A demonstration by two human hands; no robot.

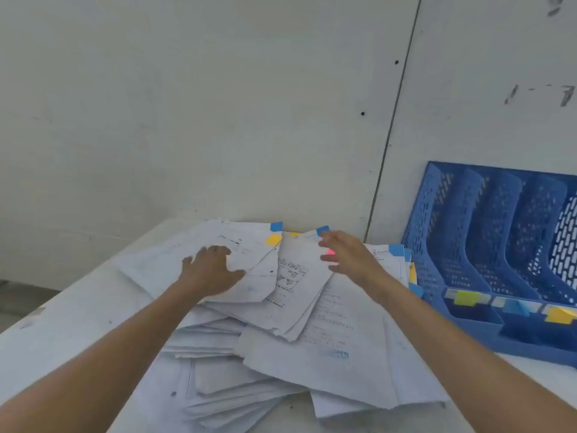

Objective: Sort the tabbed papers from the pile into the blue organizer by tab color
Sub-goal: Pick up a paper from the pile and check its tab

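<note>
step: pick next sheet | left hand (212, 271) flat, fingers spread, on pile of tabbed papers (312, 339) on tabletop (78, 307) | right hand (346, 256) open, holding nothing, at pink tab (330, 252) | blue organizer (437, 245) just right of pile | tip: pin pile, pinch one sheet by its tab corner

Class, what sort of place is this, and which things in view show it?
Probably an office or filing desk: a loose pile of tabbed papers on a white table, beside a blue organizer with colour-labelled slots, against a plain wall.
</note>
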